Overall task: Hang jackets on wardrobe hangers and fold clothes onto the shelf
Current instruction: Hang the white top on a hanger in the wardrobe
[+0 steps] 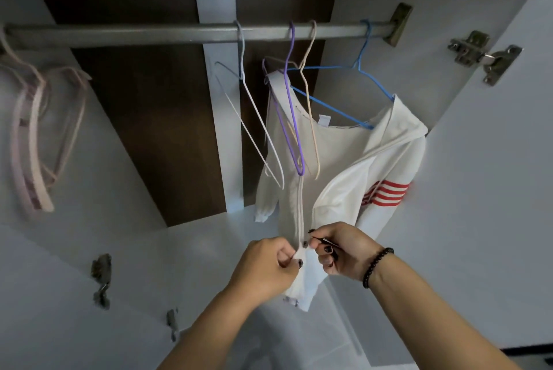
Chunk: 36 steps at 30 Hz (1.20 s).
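A white jacket was hung on a blue hanger from the rail. Both arms were raised, and its lower front edges were pinched by the left hand and right hand, fingers curled.

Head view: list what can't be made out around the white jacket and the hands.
- White jacket bottom hem: covered by the left hand and right hand gripping it.
- Zipper bottom end: hidden between the fingers; joined or not, cannot tell.
- Pink hangers: blurred at the left edge, count unclear.
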### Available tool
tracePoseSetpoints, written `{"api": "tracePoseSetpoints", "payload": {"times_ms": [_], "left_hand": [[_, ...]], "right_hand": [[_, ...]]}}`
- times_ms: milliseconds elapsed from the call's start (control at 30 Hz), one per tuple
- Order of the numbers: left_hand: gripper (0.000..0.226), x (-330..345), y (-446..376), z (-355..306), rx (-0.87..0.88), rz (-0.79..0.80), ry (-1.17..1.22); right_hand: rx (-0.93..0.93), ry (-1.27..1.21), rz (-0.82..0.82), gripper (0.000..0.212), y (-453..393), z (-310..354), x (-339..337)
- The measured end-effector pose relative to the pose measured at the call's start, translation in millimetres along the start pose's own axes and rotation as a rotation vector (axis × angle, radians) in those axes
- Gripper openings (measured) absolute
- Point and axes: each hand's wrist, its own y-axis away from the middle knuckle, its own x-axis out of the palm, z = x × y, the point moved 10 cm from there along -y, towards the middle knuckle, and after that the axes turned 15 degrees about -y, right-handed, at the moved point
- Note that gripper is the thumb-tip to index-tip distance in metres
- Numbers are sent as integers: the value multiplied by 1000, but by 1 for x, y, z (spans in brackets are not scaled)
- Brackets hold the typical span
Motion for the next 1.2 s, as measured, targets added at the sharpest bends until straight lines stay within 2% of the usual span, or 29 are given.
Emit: {"api": "tracePoseSetpoints", "payload": {"times_ms": [133, 300, 400, 500, 633, 900, 967, 1100, 1200], "left_hand": [[7, -14, 3, 18, -30, -21, -42], [11, -27, -3, 34, -39, -22, -98], [6, -22, -8, 32, -8, -11, -169], [11, -7, -14, 31, -2, 22, -222], [16, 2, -18, 35, -41, 27, -116], [26, -19, -15, 40, -222, 53, 297], [28, -25, -11, 38, -267, 57, 385], [30, -48, -8, 25, -352, -35, 467], [40, -60, -8, 4, -284, -69, 513]], "right_hand": [[11, -78, -9, 26, -14, 5, 20], [20, -82, -9, 38, -29, 10, 34], [19, -128, -43, 36, -42, 4, 30], [29, -185, -59, 34, -56, -8, 22], [13, -194, -26, 36, -63, -1, 19], [91, -325, 60, 40, -56, 7, 35], [22, -240, 89, 41, -52, 12, 37], [-376, 113, 169, 53, -36, 42, 47], [-568, 321, 173, 53, -23, 49, 54]]}}
